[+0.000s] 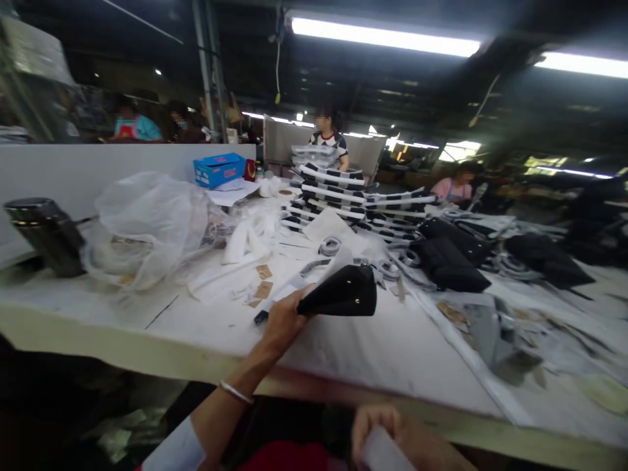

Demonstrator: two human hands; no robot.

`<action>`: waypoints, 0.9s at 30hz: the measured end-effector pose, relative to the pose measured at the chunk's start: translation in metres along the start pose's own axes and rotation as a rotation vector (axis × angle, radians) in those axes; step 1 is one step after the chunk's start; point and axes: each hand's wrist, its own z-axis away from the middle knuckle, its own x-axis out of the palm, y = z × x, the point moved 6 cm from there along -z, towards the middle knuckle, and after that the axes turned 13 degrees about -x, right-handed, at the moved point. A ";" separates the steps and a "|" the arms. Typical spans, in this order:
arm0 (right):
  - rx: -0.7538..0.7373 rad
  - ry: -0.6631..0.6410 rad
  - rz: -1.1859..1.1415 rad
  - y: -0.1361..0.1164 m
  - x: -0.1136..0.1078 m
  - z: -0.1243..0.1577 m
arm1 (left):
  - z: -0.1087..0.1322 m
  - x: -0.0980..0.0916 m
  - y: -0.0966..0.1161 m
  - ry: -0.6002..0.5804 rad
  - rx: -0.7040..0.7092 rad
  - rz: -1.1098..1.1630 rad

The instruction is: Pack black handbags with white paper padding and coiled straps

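My left hand [286, 320] reaches out over the table's front edge, its fingers closed on one end of a black bag piece [338, 294]. The piece is folded to a wedge shape, and two small shiny metal fittings show on its side. It is held above the white tabletop. Low in the view, in front of the table edge, my right hand [377, 422] is curled round a pale white piece [385, 451], blurred, whose kind I cannot make out. The two hands are well apart.
A stack of black-and-white strips [333, 196] stands at the back. Black padded pieces [449, 261] lie on the right. On the left are a dark flask [46, 239], a clear plastic bag [152, 226] and a blue box [219, 170]. A person [331, 140] is behind the stack.
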 end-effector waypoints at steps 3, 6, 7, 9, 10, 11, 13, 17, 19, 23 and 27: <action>0.039 0.184 -0.199 -0.007 -0.050 -0.041 | -0.001 -0.004 -0.003 0.019 -0.025 -0.009; 0.046 0.412 -0.006 -0.012 -0.113 -0.084 | -0.003 -0.010 -0.001 0.035 -0.046 -0.016; 0.088 0.473 0.114 -0.011 -0.132 -0.097 | -0.004 -0.012 0.000 0.039 -0.050 -0.019; 0.164 0.542 0.304 -0.012 -0.164 -0.125 | -0.006 -0.015 0.003 0.046 -0.057 -0.033; 0.179 0.559 0.344 -0.013 -0.175 -0.138 | -0.007 -0.016 0.005 0.052 -0.064 -0.043; 0.183 0.569 0.366 -0.014 -0.185 -0.150 | -0.008 -0.017 0.006 0.061 -0.071 -0.056; 0.157 0.608 0.385 -0.018 -0.200 -0.165 | -0.009 -0.018 0.008 0.081 -0.089 -0.081; -0.098 0.738 0.765 -0.032 -0.206 -0.153 | -0.008 -0.017 0.007 0.100 -0.120 -0.098; -0.258 0.650 0.975 -0.029 -0.184 -0.134 | -0.009 -0.015 0.006 0.109 -0.128 -0.104; -0.495 0.344 1.168 0.000 -0.123 -0.095 | -0.010 0.002 0.014 0.136 -0.066 -0.196; -0.646 0.349 1.240 0.012 -0.089 -0.067 | -0.004 0.046 0.034 0.186 0.173 -0.402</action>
